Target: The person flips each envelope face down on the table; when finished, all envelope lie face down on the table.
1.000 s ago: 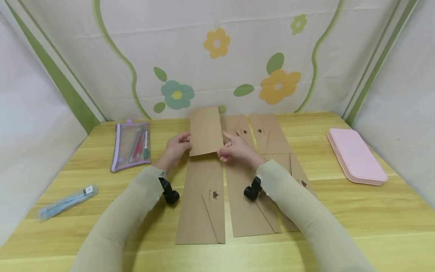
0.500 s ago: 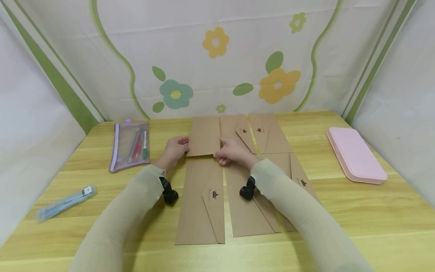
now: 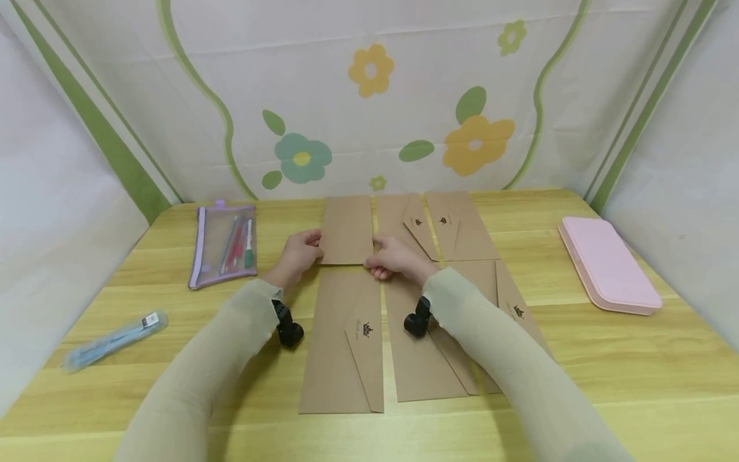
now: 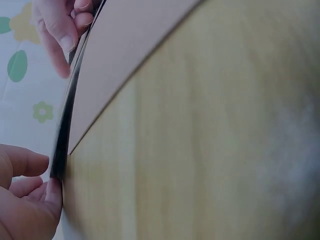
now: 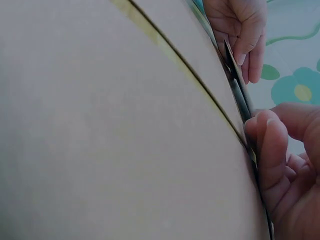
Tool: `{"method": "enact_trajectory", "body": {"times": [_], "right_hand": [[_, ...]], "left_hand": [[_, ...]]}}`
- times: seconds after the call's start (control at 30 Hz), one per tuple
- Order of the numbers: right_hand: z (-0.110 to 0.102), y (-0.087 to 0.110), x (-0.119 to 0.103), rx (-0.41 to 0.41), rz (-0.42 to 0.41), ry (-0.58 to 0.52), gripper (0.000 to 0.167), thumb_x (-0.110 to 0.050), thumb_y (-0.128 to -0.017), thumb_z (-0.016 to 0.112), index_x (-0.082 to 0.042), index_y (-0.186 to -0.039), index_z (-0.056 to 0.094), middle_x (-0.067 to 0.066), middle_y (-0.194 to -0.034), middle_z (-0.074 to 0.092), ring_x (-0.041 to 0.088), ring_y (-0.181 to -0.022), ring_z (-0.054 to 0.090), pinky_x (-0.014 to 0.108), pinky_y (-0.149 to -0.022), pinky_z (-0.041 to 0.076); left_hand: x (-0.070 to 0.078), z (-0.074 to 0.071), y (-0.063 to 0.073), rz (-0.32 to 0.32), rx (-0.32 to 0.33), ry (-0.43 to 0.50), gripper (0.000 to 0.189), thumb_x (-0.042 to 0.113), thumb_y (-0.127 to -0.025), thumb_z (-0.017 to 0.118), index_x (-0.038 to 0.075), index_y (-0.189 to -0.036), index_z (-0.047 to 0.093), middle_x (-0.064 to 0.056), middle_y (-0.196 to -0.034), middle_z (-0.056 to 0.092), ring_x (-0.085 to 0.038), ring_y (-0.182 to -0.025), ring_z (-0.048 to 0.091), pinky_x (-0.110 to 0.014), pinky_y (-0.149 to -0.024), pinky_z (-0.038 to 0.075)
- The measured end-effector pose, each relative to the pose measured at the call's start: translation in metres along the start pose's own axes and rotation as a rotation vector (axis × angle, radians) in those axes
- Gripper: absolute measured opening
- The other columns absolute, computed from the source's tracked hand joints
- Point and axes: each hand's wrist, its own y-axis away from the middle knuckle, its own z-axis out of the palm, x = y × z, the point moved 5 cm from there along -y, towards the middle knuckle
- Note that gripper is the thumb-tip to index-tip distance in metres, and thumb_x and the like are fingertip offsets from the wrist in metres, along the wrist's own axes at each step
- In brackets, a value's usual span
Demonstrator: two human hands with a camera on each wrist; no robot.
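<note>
A plain brown kraft envelope [image 3: 346, 230] lies nearly flat at the back of the table, printed side not showing. My left hand [image 3: 301, 253] pinches its left edge near the front corner. On the opposite side, my right hand [image 3: 398, 255] holds the front right corner between thumb and fingers. Seen from the right wrist, a narrow dark gap runs under the near edge beside the right fingers [image 5: 274, 145]. Directly in front lies another envelope [image 3: 335, 340] with a crown print on its pointed flap.
More envelopes form rows to the right: one at the back [image 3: 398, 224], another at the back right [image 3: 462, 224], and others under the right forearm. A mesh pencil pouch [image 3: 210, 256] and a clear blue packet [image 3: 115, 340] lie left. A pink case [image 3: 612, 266] sits right.
The envelope between my hands has come down from a raised tilt to lie almost flat on the table. Both hands have kept hold of it, the right one shifting slightly left.
</note>
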Motion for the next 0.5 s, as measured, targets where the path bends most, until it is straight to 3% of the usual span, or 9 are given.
{"method": "enact_trajectory", "body": {"times": [0.17, 0.5], "right_hand": [[-0.0006, -0.0018, 0.0012, -0.003, 0.011, -0.006, 0.081, -0.003, -0.085, 0.061, -0.005, -0.149, 0.011, 0.004, -0.058, 0.056, 0.010, -0.044, 0.051, 0.019, -0.042, 0.046], [-0.0018, 0.0017, -0.0042, 0.001, -0.013, -0.085, 0.078, -0.001, -0.087, 0.058, -0.011, -0.149, 0.012, 0.006, -0.059, 0.057, 0.010, -0.043, 0.050, 0.018, -0.042, 0.045]], "left_hand": [[0.0038, 0.0036, 0.0032, 0.014, 0.007, -0.044, 0.063, -0.007, -0.083, 0.049, 0.001, -0.143, 0.032, -0.016, -0.145, 0.037, -0.026, -0.132, 0.034, -0.034, -0.100, 0.039], [0.0065, 0.0052, 0.0083, -0.017, 0.021, -0.043, 0.071, -0.005, -0.081, 0.051, 0.004, -0.146, 0.023, -0.015, -0.150, 0.027, -0.026, -0.138, 0.025, -0.037, -0.108, 0.031]]}}
